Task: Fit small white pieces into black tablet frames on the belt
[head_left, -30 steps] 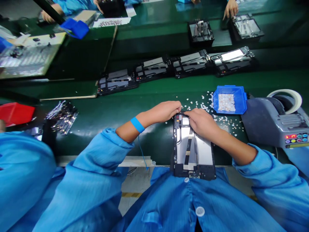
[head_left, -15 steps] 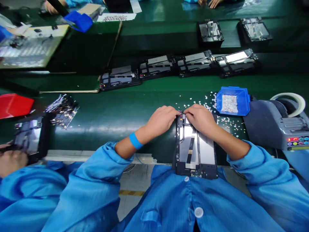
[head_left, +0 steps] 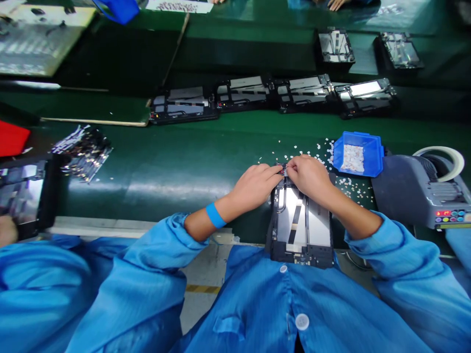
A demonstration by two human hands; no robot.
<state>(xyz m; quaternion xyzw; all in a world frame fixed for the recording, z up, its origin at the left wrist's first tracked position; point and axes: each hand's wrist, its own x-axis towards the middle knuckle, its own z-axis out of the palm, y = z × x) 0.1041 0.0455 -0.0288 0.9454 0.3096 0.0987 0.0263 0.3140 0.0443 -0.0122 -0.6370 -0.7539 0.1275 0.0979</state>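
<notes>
An opened tablet chassis (head_left: 301,228) with silver plates and a black ribbon lies lengthwise on the green belt in front of me. My left hand (head_left: 255,185) rests at its far left corner, fingers curled and pinched. My right hand (head_left: 309,174) covers the far end, fingertips pinched against those of the left at the top edge. What sits between the fingertips is too small to name. A blue strap (head_left: 215,214) circles my left wrist.
Small white bits (head_left: 312,149) lie scattered beyond my hands beside a blue tray (head_left: 357,154) of them. A grey tape dispenser (head_left: 419,189) stands at right. Several tablet chassis (head_left: 243,95) line the far belt. A neighbour's hand (head_left: 7,230) holds another chassis (head_left: 24,193) at left.
Both hands have stayed pinched at the chassis's far end, shifting slightly. The view has tilted. At left a neighbour's chassis has come into view.
</notes>
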